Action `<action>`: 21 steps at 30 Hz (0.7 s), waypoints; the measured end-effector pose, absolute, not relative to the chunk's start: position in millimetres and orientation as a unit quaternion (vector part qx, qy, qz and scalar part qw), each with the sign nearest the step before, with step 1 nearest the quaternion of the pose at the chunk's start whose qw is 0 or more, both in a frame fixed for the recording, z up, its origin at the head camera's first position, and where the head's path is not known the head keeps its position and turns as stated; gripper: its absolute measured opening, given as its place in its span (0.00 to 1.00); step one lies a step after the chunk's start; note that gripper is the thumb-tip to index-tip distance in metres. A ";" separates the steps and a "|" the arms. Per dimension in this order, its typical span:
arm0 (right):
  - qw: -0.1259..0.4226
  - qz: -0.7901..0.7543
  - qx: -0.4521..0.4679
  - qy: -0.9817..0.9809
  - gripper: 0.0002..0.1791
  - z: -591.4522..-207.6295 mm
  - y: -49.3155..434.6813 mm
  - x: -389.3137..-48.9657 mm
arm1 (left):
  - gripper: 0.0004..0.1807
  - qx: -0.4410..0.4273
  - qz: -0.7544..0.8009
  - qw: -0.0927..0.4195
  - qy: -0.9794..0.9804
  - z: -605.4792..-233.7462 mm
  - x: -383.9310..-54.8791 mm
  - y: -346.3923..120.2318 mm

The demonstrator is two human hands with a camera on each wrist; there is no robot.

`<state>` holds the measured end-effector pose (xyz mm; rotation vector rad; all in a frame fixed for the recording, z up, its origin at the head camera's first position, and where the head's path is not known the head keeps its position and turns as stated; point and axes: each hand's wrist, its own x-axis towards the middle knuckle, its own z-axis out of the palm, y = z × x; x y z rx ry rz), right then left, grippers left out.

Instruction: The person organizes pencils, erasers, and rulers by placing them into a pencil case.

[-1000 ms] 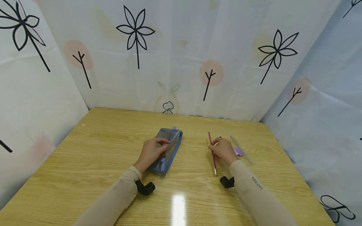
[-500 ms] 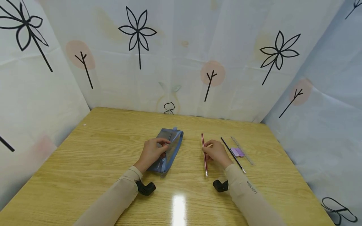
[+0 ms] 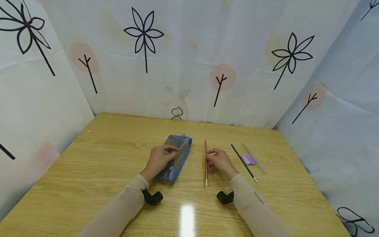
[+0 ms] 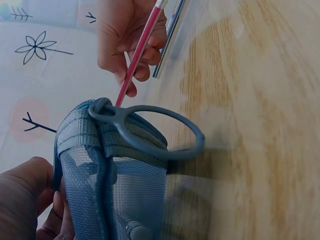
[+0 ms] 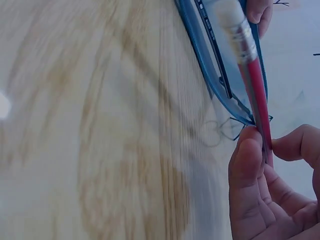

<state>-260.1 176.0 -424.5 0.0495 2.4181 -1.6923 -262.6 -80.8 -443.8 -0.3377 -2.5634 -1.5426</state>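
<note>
In the head view a blue mesh pencil case (image 3: pixel 181 162) lies left of centre with its zip side facing right. My left hand (image 3: pixel 158 160) pinches its upper edge, and the mouth gapes. A dark pencil (image 5: pixel 214 47) shows inside the case in the right wrist view. My right hand (image 3: pixel 220 162) pinches a red pencil (image 3: pixel 206 176) between thumb and fingers, just right of the case and apart from it. Its white eraser end (image 5: pixel 231 17) points toward the person. A ring-shaped zip pull (image 4: pixel 165 150) hangs off the case's near end in the left wrist view.
Right of my right hand, a black pencil (image 3: pixel 250 171) lies slanted on the wooden table (image 3: pixel 118 138). Beside it are a small purple block (image 3: pixel 248 160), perhaps an eraser, and a clear ruler (image 3: pixel 259 164). Patterned white cloth (image 3: pixel 183 82) stands behind the table.
My right hand has carried the red pencil leftward, nearer the case, and the pencil now stands straighter in view. The black pencil has come into full sight. My left hand stays on the case.
</note>
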 end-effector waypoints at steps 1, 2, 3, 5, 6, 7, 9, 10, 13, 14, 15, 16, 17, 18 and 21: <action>0.102 -0.582 0.018 0.807 0.17 -424.4 175.5 -260.0 | 0.09 -0.112 -0.511 0.065 -0.850 -444.2 -262.9 -81.0; 0.110 -0.593 0.021 0.798 0.18 -424.3 174.8 -259.9 | 0.09 -0.111 -0.510 0.064 -0.851 -444.1 -262.9 -81.0; 0.115 -0.601 0.022 0.790 0.18 -424.1 174.1 -259.7 | 0.09 -0.111 -0.510 0.064 -0.851 -443.9 -262.9 -81.1; 0.124 -0.616 0.025 0.777 0.19 -423.4 172.2 -258.7 | 0.09 -0.109 -0.510 0.061 -0.851 -442.9 -262.4 -81.2; 0.127 -0.623 0.029 0.771 0.18 -423.1 171.0 -258.3 | 0.09 -0.108 -0.510 0.061 -0.851 -442.3 -262.1 -81.2; 0.129 -0.627 0.031 0.767 0.18 -422.6 170.0 -257.9 | 0.09 -0.108 -0.510 0.060 -0.852 -441.7 -261.8 -81.3; 0.130 -0.635 0.034 0.760 0.18 -422.4 168.0 -257.5 | 0.09 -0.106 -0.511 0.057 -0.851 -440.7 -261.3 -81.4; 0.130 -0.639 0.032 0.758 0.18 -422.5 167.4 -257.5 | 0.09 -0.106 -0.511 0.056 -0.851 -440.4 -261.2 -81.4; 0.136 -0.645 0.026 0.752 0.20 -423.4 165.3 -258.2 | 0.09 -0.106 -0.513 0.054 -0.850 -440.3 -261.3 -81.5; 0.139 -0.646 0.023 0.750 0.20 -424.0 164.7 -258.6 | 0.09 -0.106 -0.514 0.054 -0.850 -440.3 -261.3 -81.6; 0.142 -0.648 0.021 0.748 0.21 -424.4 164.0 -258.8 | 0.09 -0.106 -0.514 0.054 -0.849 -440.5 -261.5 -81.6; 0.145 -0.650 0.018 0.746 0.22 -424.5 163.1 -258.9 | 0.09 -0.106 -0.514 0.055 -0.849 -440.4 -261.4 -81.7; 0.147 -0.654 0.019 0.742 0.22 -424.8 161.9 -259.0 | 0.10 -0.107 -0.515 0.055 -0.849 -440.5 -261.4 -81.8; 0.149 -0.657 0.021 0.739 0.22 -424.8 160.8 -259.0 | 0.09 -0.107 -0.516 0.054 -0.848 -440.1 -261.2 -81.8; 0.150 -0.663 0.028 0.733 0.22 -424.6 157.1 -259.1 | 0.09 -0.109 -0.517 0.054 -0.847 -440.1 -261.3 -81.9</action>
